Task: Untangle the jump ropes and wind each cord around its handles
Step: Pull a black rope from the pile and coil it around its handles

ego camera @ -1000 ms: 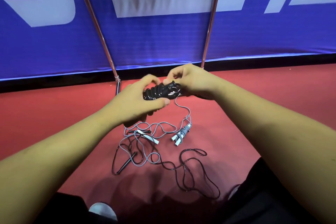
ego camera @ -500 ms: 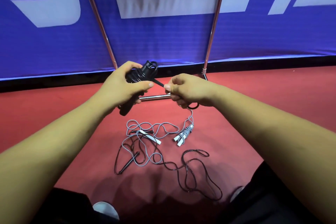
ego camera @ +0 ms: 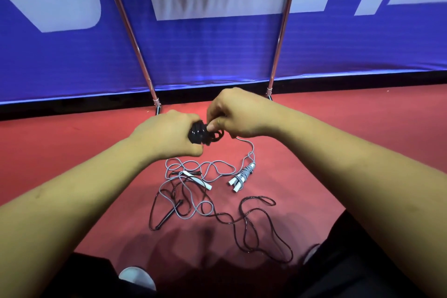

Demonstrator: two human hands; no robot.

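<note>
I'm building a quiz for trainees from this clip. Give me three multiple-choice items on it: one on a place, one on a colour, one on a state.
1. Where does the grey-wound bundle with white handles lie?
A) on the red floor
B) in the left hand
C) hung on a pole

2. What colour is the held bundle that the left hand grips?
A) white
B) black
C) grey

3. How does the loose black cord lie?
A) wound on its handles
B) stretched in one straight line
C) sprawled in open loops

Key: 1 A, it rests on the floor below the right hand; 2 B, glossy black coils show between the two hands; 3 C, its loops spread across the floor.
</note>
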